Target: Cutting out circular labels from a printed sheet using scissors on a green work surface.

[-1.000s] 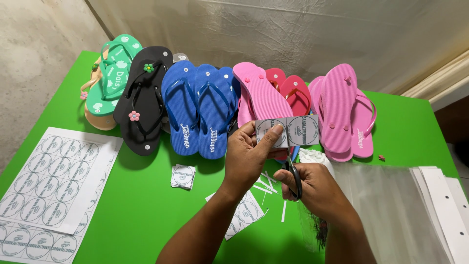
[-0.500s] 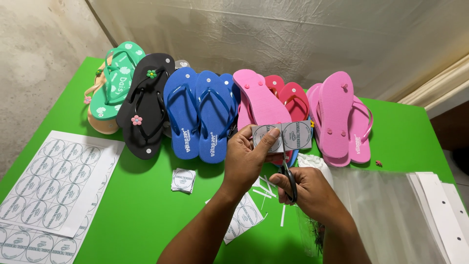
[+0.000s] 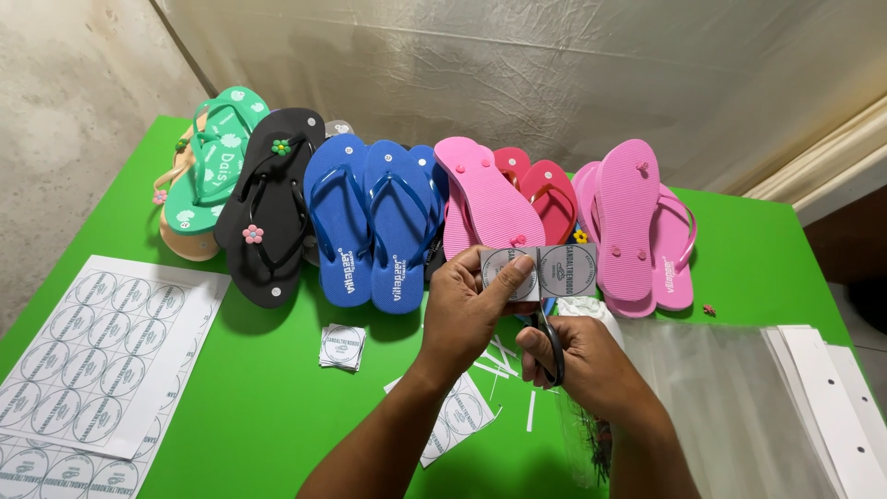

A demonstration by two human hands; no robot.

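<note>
Left hand (image 3: 467, 310) pinches a label strip (image 3: 540, 272), two round grey labels side by side, thumb on the near face, fingers behind, closed firm on its left end. Right hand (image 3: 577, 356) sits just below, fingers through the scissors (image 3: 552, 344) handles, closed round them; blades run up toward the strip's lower edge between the two labels. How far the blades are open, cannot tell, the hands hide them.

Change from a second ago: the strip has come down slightly and nearer the scissors, the right hand has risen under it, and the blades now meet the paper. Reads as a cut in progress separating the two labels, not finished, since the strip is still one piece.

Below the grip: thin white offcuts (image 3: 499, 360) on the green table (image 3: 277, 407), a cut sheet piece (image 3: 457, 416) under the left wrist. Left of the grip, a small stack of cut labels (image 3: 343, 346); far left, uncut label sheets (image 3: 102, 351). Beyond the grip, a row of sandals (image 3: 370, 222), green, black, blue, pink. Right of the grip, clear bags (image 3: 711, 397) and white cards (image 3: 832, 397).
</note>
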